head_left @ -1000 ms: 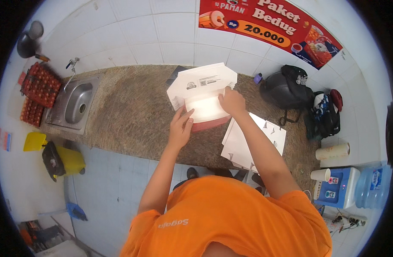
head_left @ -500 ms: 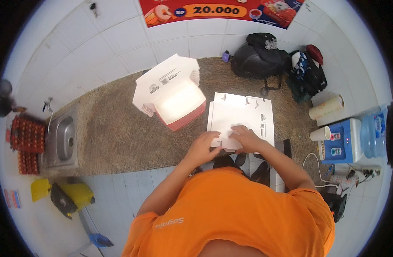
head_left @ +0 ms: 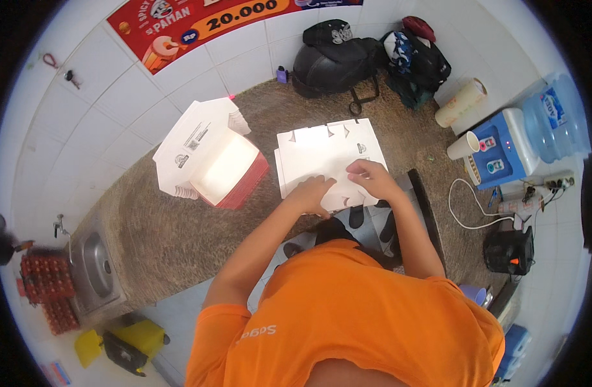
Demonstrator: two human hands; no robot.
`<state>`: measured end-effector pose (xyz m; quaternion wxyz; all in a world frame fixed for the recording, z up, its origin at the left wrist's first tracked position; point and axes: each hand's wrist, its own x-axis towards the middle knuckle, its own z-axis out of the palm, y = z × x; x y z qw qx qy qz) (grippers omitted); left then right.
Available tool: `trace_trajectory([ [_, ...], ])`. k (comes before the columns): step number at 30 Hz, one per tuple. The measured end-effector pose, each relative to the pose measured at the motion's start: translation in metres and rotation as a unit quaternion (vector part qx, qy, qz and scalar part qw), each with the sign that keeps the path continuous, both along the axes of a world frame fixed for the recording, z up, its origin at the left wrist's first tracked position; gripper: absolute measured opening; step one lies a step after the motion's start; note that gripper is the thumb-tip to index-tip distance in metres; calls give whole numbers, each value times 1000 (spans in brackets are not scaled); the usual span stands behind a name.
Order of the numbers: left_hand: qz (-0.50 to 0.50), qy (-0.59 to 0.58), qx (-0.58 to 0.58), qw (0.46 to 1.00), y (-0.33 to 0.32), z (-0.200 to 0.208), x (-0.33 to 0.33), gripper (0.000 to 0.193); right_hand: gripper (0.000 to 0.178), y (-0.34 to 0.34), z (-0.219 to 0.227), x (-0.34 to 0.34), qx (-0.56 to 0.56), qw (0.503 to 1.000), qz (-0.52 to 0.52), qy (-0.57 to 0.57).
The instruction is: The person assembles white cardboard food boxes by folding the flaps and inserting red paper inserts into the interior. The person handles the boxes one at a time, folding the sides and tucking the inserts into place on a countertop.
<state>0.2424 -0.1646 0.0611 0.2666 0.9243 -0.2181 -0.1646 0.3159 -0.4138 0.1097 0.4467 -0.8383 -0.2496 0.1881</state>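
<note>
A flat white cardboard box blank (head_left: 309,151) with small cut slots lies at the front edge of the counter, seemingly on top of another sheet. My left hand (head_left: 313,193) rests on its near left part, fingers laid out and thumb close to the near edge. Over the right part is my right hand (head_left: 373,180), its fingers a little bent and apart, with nothing visible between them. To the left stands a nested stack of folded boxes (head_left: 244,184), red outside and white inside, their lids raised toward the wall.
A black helmet (head_left: 328,71) and bags (head_left: 418,64) sit at the back of the brown counter (head_left: 173,251). On the right are a plastic roll (head_left: 460,103), a paper cup (head_left: 463,146) and a blue water dispenser (head_left: 502,145). A sink (head_left: 96,267) and egg trays (head_left: 48,280) are at left.
My view has turned, so the counter appears tilted and shifted left. My right hand has drawn its fingers in slightly; my left hand has slid a little on the blank.
</note>
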Motion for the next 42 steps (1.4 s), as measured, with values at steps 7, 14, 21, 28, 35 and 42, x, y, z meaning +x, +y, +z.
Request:
trace_trajectory([
  [7,-83,62,-3,995,14,-39,35,39,22,-21,17,-50,-10,997,46,65],
  [14,203,10,-338,919,19,16,34,29,38,34,49,-103,28,986,-137,-93],
  [21,350,122,-720,587,-21,149,-43,25,68,75,83,-90,112,879,-12,-464],
  [28,331,156,-780,508,-33,158,-65,26,48,59,125,-91,115,893,-29,-434],
  [35,270,218,-816,462,-54,149,-82,31,55,61,112,-112,-12,904,-117,-411],
  [42,388,119,-634,658,-22,146,-100,39,64,35,127,-103,142,974,-80,-156],
])
